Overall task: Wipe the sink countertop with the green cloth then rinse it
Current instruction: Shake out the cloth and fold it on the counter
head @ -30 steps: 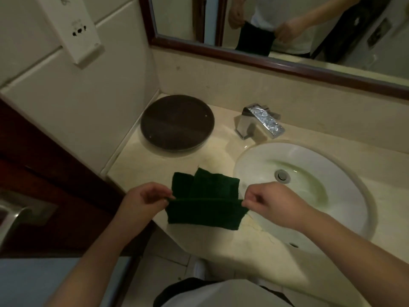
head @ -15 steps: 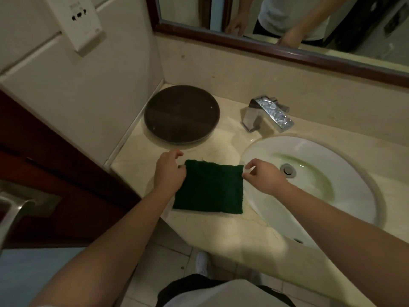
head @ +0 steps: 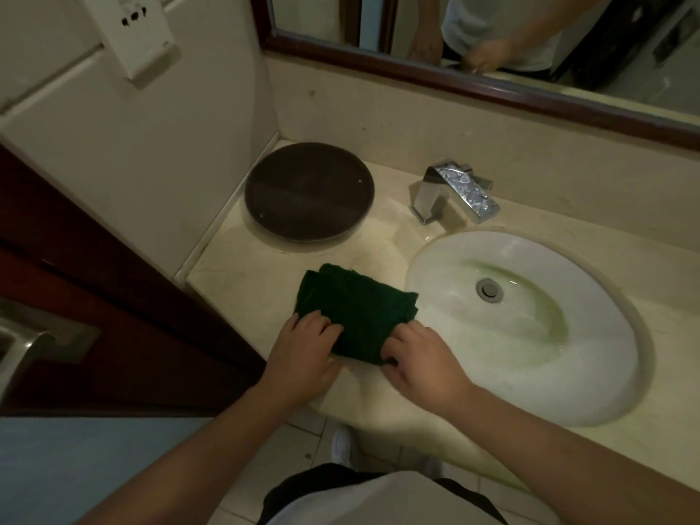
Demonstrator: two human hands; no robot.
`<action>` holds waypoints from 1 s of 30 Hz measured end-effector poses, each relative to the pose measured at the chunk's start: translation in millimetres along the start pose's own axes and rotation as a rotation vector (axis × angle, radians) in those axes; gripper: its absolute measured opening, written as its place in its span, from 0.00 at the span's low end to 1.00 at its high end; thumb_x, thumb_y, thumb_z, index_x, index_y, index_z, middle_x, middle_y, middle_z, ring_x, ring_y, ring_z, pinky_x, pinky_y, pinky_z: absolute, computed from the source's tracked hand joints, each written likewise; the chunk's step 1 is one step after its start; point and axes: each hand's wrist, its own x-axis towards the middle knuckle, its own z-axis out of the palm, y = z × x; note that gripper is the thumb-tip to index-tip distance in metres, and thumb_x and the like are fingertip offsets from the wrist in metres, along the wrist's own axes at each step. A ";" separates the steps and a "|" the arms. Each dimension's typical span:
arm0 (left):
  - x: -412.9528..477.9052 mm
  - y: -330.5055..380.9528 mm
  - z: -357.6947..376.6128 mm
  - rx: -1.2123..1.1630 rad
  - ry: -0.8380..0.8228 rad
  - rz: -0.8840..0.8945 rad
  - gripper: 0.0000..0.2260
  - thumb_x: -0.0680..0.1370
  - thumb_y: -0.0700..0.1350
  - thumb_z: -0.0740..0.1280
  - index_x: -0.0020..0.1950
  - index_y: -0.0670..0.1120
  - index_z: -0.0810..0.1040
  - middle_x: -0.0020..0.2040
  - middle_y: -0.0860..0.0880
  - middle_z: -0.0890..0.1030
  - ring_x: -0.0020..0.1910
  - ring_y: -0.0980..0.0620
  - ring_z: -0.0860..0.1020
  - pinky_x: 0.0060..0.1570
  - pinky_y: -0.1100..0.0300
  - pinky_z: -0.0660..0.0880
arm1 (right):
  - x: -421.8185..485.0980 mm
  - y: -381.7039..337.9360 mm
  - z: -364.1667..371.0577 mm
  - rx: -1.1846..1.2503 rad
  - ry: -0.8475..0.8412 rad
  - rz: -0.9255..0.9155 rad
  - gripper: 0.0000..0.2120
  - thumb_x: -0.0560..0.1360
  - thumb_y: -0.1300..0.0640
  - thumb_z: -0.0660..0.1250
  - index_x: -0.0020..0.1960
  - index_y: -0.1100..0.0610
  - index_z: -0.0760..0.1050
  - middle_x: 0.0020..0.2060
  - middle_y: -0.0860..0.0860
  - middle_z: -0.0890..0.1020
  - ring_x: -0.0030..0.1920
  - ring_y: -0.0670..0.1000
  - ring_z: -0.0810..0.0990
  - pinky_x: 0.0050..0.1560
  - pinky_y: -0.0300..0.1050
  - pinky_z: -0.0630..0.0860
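A dark green cloth [head: 356, 308], folded into a thick pad, lies on the cream stone countertop [head: 242, 282] just left of the white oval sink [head: 454, 270]. My left hand [head: 303, 354] grips the cloth's near left corner, fingers curled over its edge. My right hand [head: 420, 358] holds the near right corner, fingertips tucked into the fold. Both hands sit at the counter's front edge. The far part of the cloth is bunched and slightly raised.
A round dark brown tray [head: 308, 191] sits at the back left corner. A chrome tap [head: 454, 191] stands behind the sink, whose drain [head: 488, 289] is open. A mirror [head: 492, 39] hangs above; a wall dispenser [head: 132, 36] and a dark wooden door [head: 94, 297] are on the left.
The cloth was held up and stretched, then laid flat on the counter. Now both hands have moved from its far corners to its near edge, and the cloth is folded thicker.
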 end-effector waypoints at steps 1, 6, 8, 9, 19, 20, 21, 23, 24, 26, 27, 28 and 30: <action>-2.0 6.3 0.6 0.021 0.005 0.023 0.25 0.65 0.53 0.72 0.60 0.47 0.78 0.57 0.46 0.79 0.60 0.44 0.76 0.60 0.46 0.74 | 2.9 -10.0 -0.8 0.049 0.008 -0.025 0.05 0.69 0.51 0.67 0.41 0.52 0.77 0.39 0.49 0.76 0.41 0.52 0.74 0.39 0.45 0.71; -1.9 36.4 3.5 -0.270 0.157 0.021 0.08 0.67 0.46 0.60 0.42 0.46 0.76 0.41 0.48 0.78 0.42 0.47 0.77 0.40 0.57 0.70 | 12.5 -35.5 -5.1 0.339 -0.019 0.045 0.06 0.71 0.53 0.68 0.47 0.53 0.77 0.42 0.47 0.78 0.42 0.47 0.76 0.43 0.43 0.74; 2.8 34.8 2.3 -0.300 0.173 -0.022 0.03 0.66 0.43 0.63 0.37 0.46 0.75 0.37 0.49 0.77 0.37 0.48 0.75 0.35 0.59 0.65 | 9.8 -32.4 -9.6 0.416 -0.023 0.097 0.12 0.71 0.51 0.70 0.53 0.51 0.75 0.45 0.45 0.78 0.45 0.45 0.76 0.45 0.41 0.74; 3.5 33.6 2.9 -0.327 0.177 -0.034 0.02 0.65 0.43 0.65 0.36 0.45 0.75 0.36 0.49 0.77 0.36 0.50 0.75 0.33 0.59 0.65 | 7.2 -29.4 -10.3 0.388 -0.022 0.079 0.16 0.70 0.49 0.70 0.55 0.51 0.74 0.47 0.45 0.78 0.46 0.46 0.76 0.46 0.41 0.74; -31.0 27.7 4.0 -0.775 0.224 -0.258 0.15 0.73 0.54 0.63 0.37 0.43 0.78 0.34 0.50 0.78 0.35 0.56 0.76 0.33 0.63 0.70 | 3.8 1.9 8.6 0.195 0.053 0.090 0.10 0.67 0.59 0.70 0.49 0.53 0.79 0.43 0.48 0.79 0.46 0.50 0.76 0.46 0.42 0.70; -37.7 26.7 3.4 -0.828 0.217 -0.286 0.13 0.72 0.54 0.63 0.38 0.45 0.79 0.35 0.52 0.79 0.37 0.58 0.77 0.35 0.66 0.70 | 6.1 1.6 4.0 0.260 0.063 0.074 0.09 0.67 0.60 0.71 0.47 0.53 0.79 0.41 0.47 0.79 0.44 0.49 0.76 0.46 0.41 0.71; -44.2 26.0 2.5 -0.886 0.225 -0.326 0.10 0.72 0.53 0.64 0.39 0.49 0.80 0.37 0.54 0.80 0.39 0.60 0.77 0.36 0.67 0.71 | 8.8 0.2 -2.0 0.329 0.059 0.075 0.09 0.68 0.61 0.71 0.47 0.53 0.79 0.41 0.47 0.79 0.43 0.46 0.76 0.45 0.39 0.71; -56.5 24.0 3.4 -1.023 0.265 -0.437 0.04 0.72 0.49 0.67 0.40 0.57 0.81 0.38 0.56 0.81 0.40 0.62 0.78 0.39 0.68 0.73 | 17.5 -2.8 -14.0 0.470 0.015 0.116 0.10 0.69 0.62 0.71 0.49 0.52 0.79 0.41 0.43 0.80 0.41 0.40 0.77 0.43 0.33 0.71; -61.4 23.6 4.2 -1.081 0.295 -0.499 0.07 0.73 0.48 0.67 0.39 0.59 0.81 0.38 0.55 0.82 0.39 0.63 0.78 0.40 0.68 0.73 | 23.9 -4.7 -18.6 0.531 -0.019 0.131 0.10 0.70 0.63 0.70 0.49 0.52 0.79 0.41 0.41 0.81 0.42 0.39 0.78 0.42 0.30 0.70; -66.3 24.3 1.5 -1.152 0.353 -0.604 0.06 0.73 0.49 0.66 0.40 0.58 0.82 0.39 0.48 0.83 0.38 0.59 0.78 0.40 0.64 0.73 | 41.0 -9.9 -23.6 0.586 -0.056 0.129 0.10 0.72 0.63 0.69 0.50 0.52 0.79 0.43 0.40 0.81 0.44 0.38 0.79 0.44 0.28 0.72; -66.0 24.7 -2.0 -1.167 0.381 -0.644 0.06 0.75 0.48 0.66 0.41 0.56 0.82 0.38 0.45 0.83 0.36 0.59 0.77 0.39 0.64 0.73 | 50.8 -13.6 -24.3 0.589 -0.063 0.131 0.09 0.72 0.62 0.69 0.50 0.51 0.79 0.43 0.39 0.81 0.45 0.37 0.79 0.44 0.28 0.72; -63.6 24.0 -4.7 -1.154 0.407 -0.681 0.07 0.77 0.46 0.66 0.41 0.56 0.81 0.37 0.46 0.82 0.35 0.61 0.77 0.37 0.65 0.73 | 61.4 -17.6 -24.2 0.585 -0.069 0.135 0.09 0.73 0.61 0.69 0.50 0.50 0.78 0.42 0.38 0.80 0.45 0.37 0.79 0.43 0.27 0.71; -54.3 21.3 -11.4 -1.117 0.460 -0.742 0.10 0.80 0.41 0.65 0.44 0.55 0.79 0.37 0.51 0.81 0.35 0.65 0.78 0.35 0.70 0.72 | 82.9 -24.0 -20.8 0.551 -0.091 0.146 0.07 0.75 0.59 0.68 0.51 0.49 0.78 0.42 0.38 0.79 0.43 0.38 0.79 0.43 0.28 0.71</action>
